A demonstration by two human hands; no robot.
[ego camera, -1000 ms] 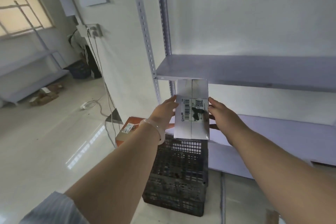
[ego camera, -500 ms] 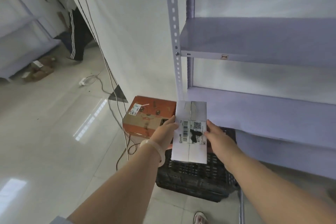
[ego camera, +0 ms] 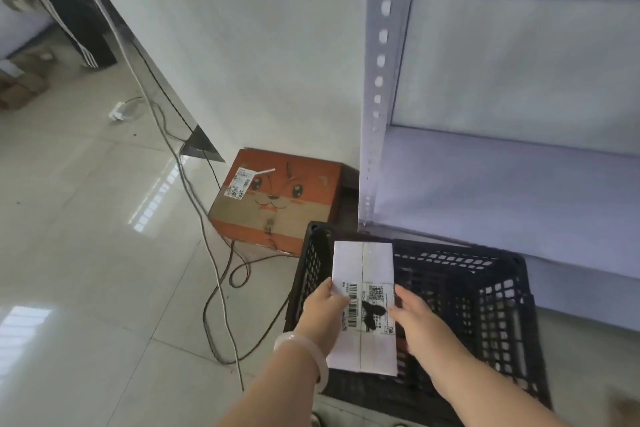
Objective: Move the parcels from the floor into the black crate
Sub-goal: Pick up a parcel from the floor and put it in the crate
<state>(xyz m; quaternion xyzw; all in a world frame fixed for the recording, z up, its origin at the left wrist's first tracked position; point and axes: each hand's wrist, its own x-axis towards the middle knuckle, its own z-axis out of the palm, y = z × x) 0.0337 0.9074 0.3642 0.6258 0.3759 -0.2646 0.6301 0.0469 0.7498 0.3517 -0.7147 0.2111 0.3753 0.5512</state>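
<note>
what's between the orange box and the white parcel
In the head view, the black crate's left wall stands between the orange fox-face box and the white parcel; otherwise only bare floor.

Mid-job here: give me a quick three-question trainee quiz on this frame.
1. True or false: the white parcel is held by both hands, the left hand and the right hand.
2. Where is the white parcel? A) on the shelf B) over the black crate C) flat on the floor
3. Fill in: the orange box with the cartoon face sits on the ____, beside the crate.

Key: 1 true; 2 B; 3 floor.
</note>
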